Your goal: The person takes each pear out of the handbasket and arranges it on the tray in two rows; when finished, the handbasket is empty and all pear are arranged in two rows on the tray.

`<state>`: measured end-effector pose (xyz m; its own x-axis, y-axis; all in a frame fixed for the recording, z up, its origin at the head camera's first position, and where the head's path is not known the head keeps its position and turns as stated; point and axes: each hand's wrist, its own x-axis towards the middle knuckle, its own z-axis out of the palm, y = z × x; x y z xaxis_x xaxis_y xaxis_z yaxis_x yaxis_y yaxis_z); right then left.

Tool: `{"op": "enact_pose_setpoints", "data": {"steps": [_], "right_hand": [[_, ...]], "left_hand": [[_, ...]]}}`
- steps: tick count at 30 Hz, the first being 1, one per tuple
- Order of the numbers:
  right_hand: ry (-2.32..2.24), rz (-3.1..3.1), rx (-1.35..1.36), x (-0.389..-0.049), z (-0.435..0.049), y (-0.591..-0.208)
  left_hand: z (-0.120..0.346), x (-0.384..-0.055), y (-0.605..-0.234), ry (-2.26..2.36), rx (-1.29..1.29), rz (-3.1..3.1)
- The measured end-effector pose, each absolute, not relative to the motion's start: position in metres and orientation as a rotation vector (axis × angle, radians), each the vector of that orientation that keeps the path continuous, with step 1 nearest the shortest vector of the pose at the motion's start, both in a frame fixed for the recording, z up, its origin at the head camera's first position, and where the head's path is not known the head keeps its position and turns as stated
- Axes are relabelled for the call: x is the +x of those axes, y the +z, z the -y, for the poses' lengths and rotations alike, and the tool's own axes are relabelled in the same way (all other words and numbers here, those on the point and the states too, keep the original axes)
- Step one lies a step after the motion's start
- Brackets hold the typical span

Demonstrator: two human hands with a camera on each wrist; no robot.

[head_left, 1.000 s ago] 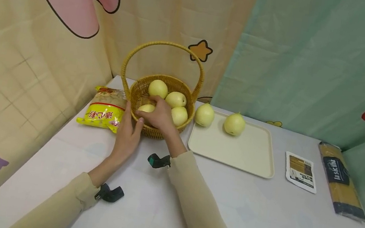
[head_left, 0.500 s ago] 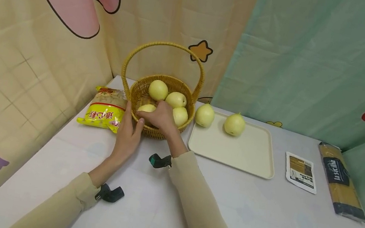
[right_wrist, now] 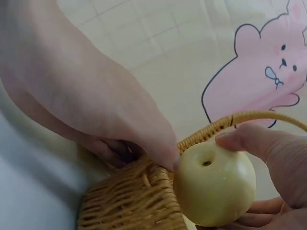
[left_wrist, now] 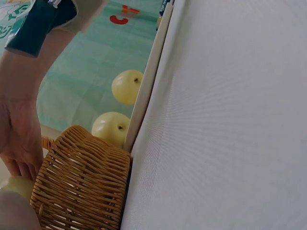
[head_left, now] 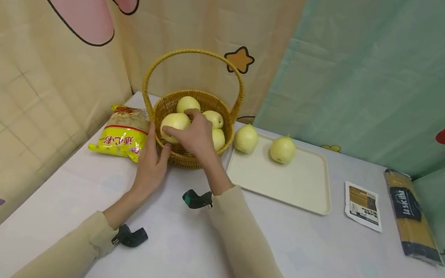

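Observation:
My right hand (head_left: 198, 135) grips a pale yellow pear (head_left: 173, 126) between thumb and fingers, over the near left part of a wicker basket (head_left: 187, 160). In the right wrist view the dimpled end of this pear (right_wrist: 218, 187) shows, close beside the basket rim. My left hand (head_left: 150, 164) lies against the basket's outer left and near side, its index finger straight and the thumb pointing up to the rim. Several pears (head_left: 188, 104) sit inside the basket, partly hidden by the right hand. The left wrist view shows the woven side (left_wrist: 86, 179) of the basket.
A cream tray (head_left: 284, 185) stands to the basket's right, with one pear (head_left: 282, 149) on it and another pear (head_left: 246, 138) at its left edge. A macaroni bag (head_left: 123, 132) lies left. Farther right are a flat pouch (head_left: 363, 206) and a spaghetti pack (head_left: 412, 215). The basket's tall handle (head_left: 198, 51) arches overhead.
My right hand has taken hold of the near left pear and raised it to rim height. My left hand stays against the basket. The head view has shifted slightly.

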<state>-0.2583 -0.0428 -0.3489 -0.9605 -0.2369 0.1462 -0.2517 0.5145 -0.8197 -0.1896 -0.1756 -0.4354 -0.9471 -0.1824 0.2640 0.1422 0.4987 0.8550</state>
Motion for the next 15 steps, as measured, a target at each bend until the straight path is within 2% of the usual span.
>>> {"op": "enact_pose_setpoints", "data": {"steps": [15], "right_hand": [[1.470,2.693,0.600,-0.233,-0.035,-0.321]], "left_hand": [[0.178,-0.189,-0.436,-1.427,-0.007,2.406]]}}
